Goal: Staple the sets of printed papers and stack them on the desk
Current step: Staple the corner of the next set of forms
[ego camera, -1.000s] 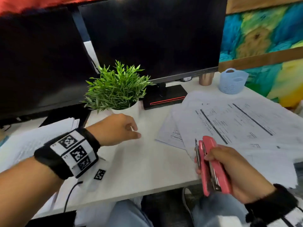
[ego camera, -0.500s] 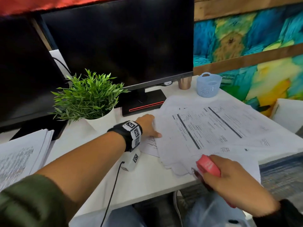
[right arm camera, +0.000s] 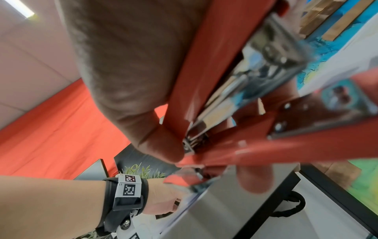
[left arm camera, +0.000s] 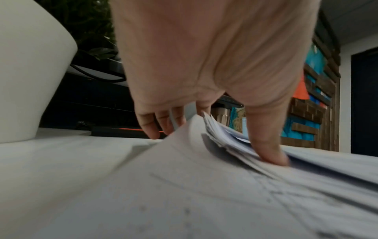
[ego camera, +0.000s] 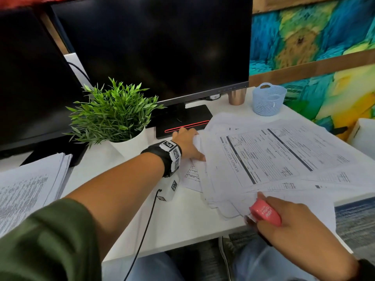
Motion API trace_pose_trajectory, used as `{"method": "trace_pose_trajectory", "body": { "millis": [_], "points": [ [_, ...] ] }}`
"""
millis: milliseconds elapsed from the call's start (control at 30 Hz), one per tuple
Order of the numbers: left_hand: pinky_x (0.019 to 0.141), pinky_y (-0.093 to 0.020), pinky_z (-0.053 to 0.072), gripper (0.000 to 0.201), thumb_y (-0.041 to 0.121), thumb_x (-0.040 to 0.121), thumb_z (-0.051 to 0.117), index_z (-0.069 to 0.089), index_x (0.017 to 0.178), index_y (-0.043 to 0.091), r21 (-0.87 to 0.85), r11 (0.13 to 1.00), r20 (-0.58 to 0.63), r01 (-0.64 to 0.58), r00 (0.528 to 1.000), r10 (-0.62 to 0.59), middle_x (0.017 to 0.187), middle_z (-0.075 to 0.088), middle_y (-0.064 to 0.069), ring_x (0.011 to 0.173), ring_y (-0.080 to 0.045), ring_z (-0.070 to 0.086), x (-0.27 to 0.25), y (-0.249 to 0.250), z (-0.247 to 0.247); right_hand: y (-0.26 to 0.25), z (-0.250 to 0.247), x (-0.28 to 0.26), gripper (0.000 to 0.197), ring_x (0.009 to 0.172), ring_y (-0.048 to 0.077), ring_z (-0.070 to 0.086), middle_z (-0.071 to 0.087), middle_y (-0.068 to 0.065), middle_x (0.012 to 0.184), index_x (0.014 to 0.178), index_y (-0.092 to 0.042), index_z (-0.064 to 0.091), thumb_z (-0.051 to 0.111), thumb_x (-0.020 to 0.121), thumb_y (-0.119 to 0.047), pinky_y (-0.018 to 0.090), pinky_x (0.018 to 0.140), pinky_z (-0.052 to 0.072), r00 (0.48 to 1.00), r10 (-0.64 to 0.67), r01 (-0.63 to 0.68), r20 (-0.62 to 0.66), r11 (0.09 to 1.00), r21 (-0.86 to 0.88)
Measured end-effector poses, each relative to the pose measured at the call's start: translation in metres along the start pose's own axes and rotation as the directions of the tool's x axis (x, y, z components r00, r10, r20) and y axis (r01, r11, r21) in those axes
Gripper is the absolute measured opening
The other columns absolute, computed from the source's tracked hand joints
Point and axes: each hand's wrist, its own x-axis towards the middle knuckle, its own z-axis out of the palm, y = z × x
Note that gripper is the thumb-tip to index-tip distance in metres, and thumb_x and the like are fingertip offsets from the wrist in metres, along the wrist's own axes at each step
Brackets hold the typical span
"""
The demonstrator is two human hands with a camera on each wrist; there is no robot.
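Fingers [left arm camera: 150, 127] of the left hand [ego camera: 187, 144] pinch the loose papers [ego camera: 261, 159]; right hand [ego camera: 294, 224] grips the stapler [ego camera: 265, 212]. Square edges first.

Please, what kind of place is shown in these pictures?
Most likely an office desk: two dark monitors stand at the back, printed papers are spread over the white desk, and the right hand holds a pink stapler.

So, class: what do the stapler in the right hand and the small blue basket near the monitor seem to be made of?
Stapler: glossy pink plastic shell, by its smooth sheen; the right wrist view shows shiny metal inside, probably steel. Basket: matte pale blue plastic, judging by its moulded lattice wall and handle loop.
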Motion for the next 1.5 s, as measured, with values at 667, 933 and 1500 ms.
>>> {"method": "trace_pose_trajectory", "body": {
  "millis": [667,933,1500],
  "points": [
    [0.082,-0.045,0.057,0.023,0.016,0.093,0.057,0.06,0.109,0.0,-0.457,0.882,-0.1,-0.115,0.992,0.078,0.109,0.066,-0.015,0.097,-0.033,0.065,-0.019,0.039,-0.009,-0.005,-0.003,0.0,0.014,0.06,0.011,0.057,0.063,-0.007,0.065,0.074,-0.026,0.056,0.061,0.078,-0.039,0.032,0.06,0.046,0.998,-0.007,0.002,-0.065,0.997,-0.074],
    [0.045,-0.032,0.055,0.032,-0.001,0.089,0.054,0.037,0.111,0.016,-0.646,0.75,-0.197,-0.143,0.98,0.017,0.101,0.061,-0.016,0.074,-0.033,0.069,-0.082,-0.005,-0.043,-0.05,-0.033,0.004,0.01,0.062,0.012,0.056,0.062,-0.004,0.071,0.073,-0.02,0.062,0.062,0.075,-0.03,0.036,0.057,0.044,0.978,-0.178,0.186,-0.108,0.98,0.066],
    [0.055,-0.008,0.043,0.03,0.003,0.086,0.063,0.072,0.11,0.019,-0.461,0.873,-0.057,0.156,0.977,-0.205,0.118,0.065,-0.001,0.062,0.002,0.054,-0.194,-0.174,-0.012,-0.193,0.084,0.091,0.02,0.09,0.015,0.057,0.062,-0.006,0.102,0.109,-0.028,0.053,0.057,0.09,-0.03,0.034,0.08,0.048,0.634,-0.484,0.748,0.603,0.581,-0.32]
  ]
}}
